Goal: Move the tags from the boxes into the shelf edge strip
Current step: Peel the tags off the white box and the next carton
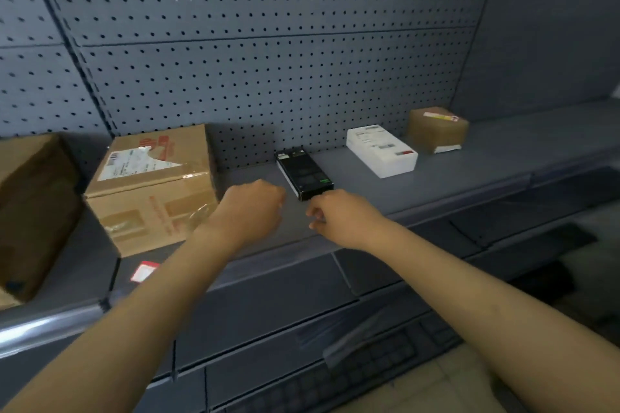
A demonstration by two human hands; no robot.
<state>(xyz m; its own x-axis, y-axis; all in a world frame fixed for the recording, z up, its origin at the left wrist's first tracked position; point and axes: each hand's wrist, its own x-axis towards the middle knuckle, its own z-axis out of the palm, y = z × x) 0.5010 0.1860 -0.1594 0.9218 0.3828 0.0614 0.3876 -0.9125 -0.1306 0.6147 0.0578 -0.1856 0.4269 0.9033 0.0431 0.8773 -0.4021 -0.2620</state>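
Observation:
A black flat box (303, 174) lies on the grey shelf (453, 178), in the middle. My left hand (250, 211) hovers over the shelf just left of the box's near end, fingers curled shut. My right hand (339, 214) is right at the box's near end, fingers pinched; whether it holds a tag is hidden. A red-and-white tag (144, 271) sits in the shelf edge strip (275, 261), below the large cardboard box (151, 188).
A white box (380, 151) and a small brown taped parcel (437, 129) lie further right on the shelf. Another brown carton (30, 211) stands at the far left. Grey pegboard (268, 43) backs the shelf; a lower shelf (335, 345) sits beneath.

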